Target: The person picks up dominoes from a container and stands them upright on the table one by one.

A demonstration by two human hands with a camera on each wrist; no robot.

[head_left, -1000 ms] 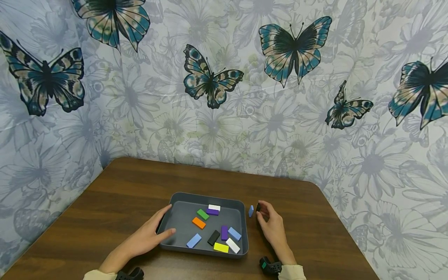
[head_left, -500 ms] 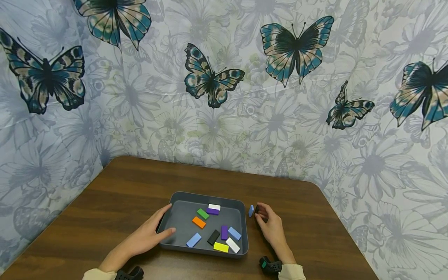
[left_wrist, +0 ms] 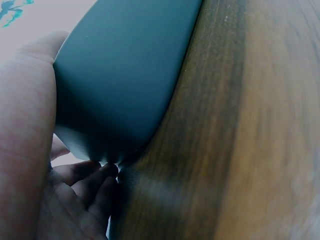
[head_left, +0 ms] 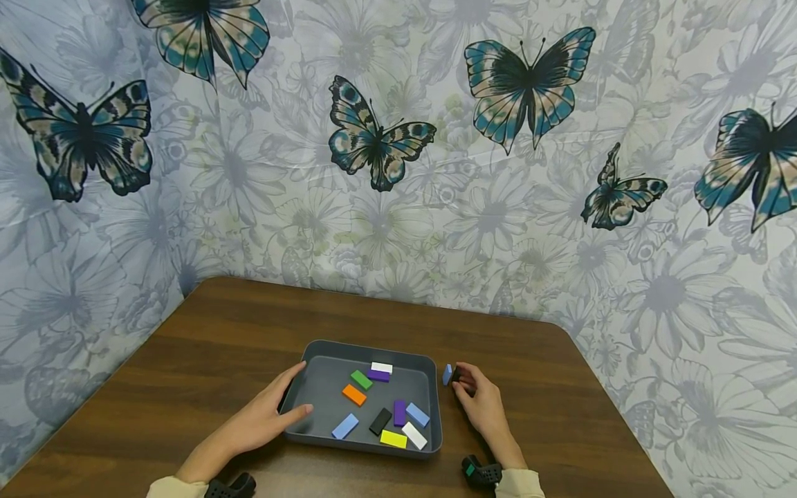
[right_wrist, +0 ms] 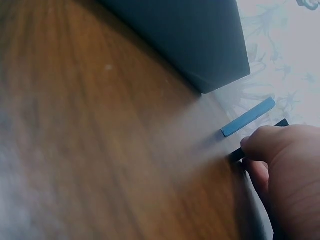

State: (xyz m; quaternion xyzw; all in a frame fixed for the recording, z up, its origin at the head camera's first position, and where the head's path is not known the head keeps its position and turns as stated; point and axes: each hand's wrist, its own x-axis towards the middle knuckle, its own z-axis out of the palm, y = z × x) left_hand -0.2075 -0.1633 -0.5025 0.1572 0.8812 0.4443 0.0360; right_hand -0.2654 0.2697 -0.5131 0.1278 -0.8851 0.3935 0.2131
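Since a second ago my right hand (head_left: 482,404) has eased a little toward the blue block (head_left: 446,375), and its grip pinches a black block (head_left: 457,374) set on end just beside that blue one on the tabletop (head_left: 205,339), right of the gray tray (head_left: 429,443). I judge the upright pinch keeps it from tipping. My left hand (head_left: 268,417) lies open-fingered against the tray's near-left wall, steadying it while nine loose blocks lie flat inside.

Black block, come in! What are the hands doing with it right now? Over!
Right hand pinches black block, upright on table. Left hand rests on gray tray. Blue block stands close beside black block, apart. Over.
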